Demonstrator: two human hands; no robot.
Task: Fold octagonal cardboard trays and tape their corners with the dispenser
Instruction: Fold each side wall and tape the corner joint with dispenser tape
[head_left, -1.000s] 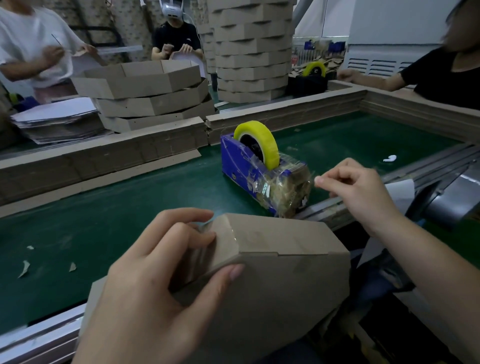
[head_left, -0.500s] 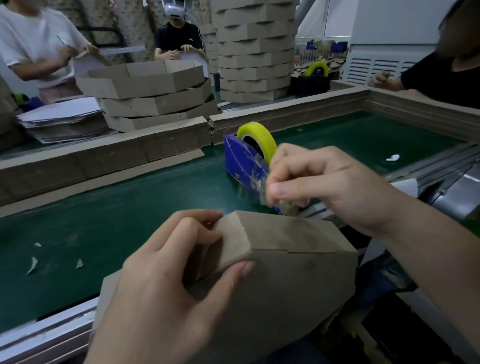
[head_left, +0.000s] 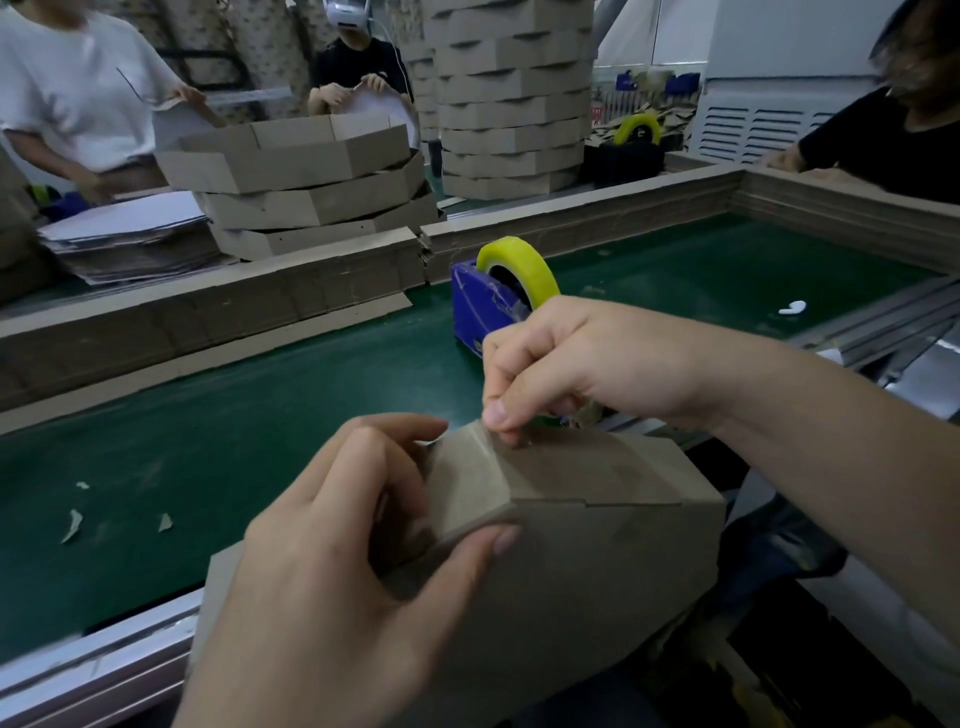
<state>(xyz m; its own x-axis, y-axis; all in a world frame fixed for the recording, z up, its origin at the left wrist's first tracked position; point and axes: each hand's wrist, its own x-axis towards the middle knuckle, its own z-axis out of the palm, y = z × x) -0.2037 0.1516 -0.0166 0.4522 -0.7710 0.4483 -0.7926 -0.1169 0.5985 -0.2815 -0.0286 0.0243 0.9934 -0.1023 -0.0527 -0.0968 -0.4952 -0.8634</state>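
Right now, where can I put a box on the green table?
Left of the tape dispenser, the green belt is bare between the cardboard wall and metal rail, except scraps. Right of it is mostly bare. Crowded: around the tray, left hand and right hand.

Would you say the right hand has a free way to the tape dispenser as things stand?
Probably yes. The tape dispenser stands on the green belt just beyond the right hand, with nothing between them. That hand is pinching tape onto the tray corner, though, so it must let go first.
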